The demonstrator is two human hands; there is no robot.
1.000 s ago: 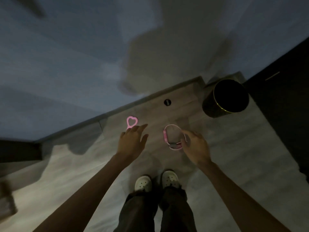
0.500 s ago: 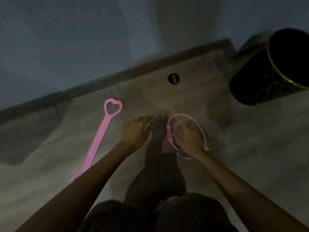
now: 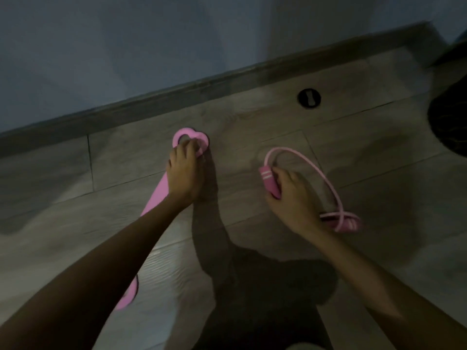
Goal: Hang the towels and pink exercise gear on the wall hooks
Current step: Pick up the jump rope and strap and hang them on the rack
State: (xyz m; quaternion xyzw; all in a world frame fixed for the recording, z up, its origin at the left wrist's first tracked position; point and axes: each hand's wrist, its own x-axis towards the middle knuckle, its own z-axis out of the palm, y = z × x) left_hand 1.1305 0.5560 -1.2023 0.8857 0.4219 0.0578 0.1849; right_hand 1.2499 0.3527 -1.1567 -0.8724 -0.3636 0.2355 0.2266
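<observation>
**Two grabs at once, one loose rope end**

I see both hands down at the floor (image 3: 379, 152), each on a pink item. The left hand (image 3: 185, 173) has its fingers curled over the rim of the heart-shaped loop (image 3: 192, 137) at the far end of the pink strap (image 3: 158, 194). The strap runs back under that forearm to its other end near the elbow. The right hand (image 3: 290, 195) is wrapped round one handle (image 3: 268, 181) of the skipping rope (image 3: 333, 194). Its cord (image 3: 298, 152) arcs beyond the knuckles and round to the second handle (image 3: 347, 223), which lies free just outside the wrist.

My worry is that free handle. Lifted by one end, the rope will likely swing it, and it could strike the dark bin (image 3: 449, 127) further right. The cord also crosses itself there, so it may knot. The left grip looks like fingertips only, so the long strap could slip out or drag. The frame is dim and blurred, and I see no hooks or towels.
</observation>
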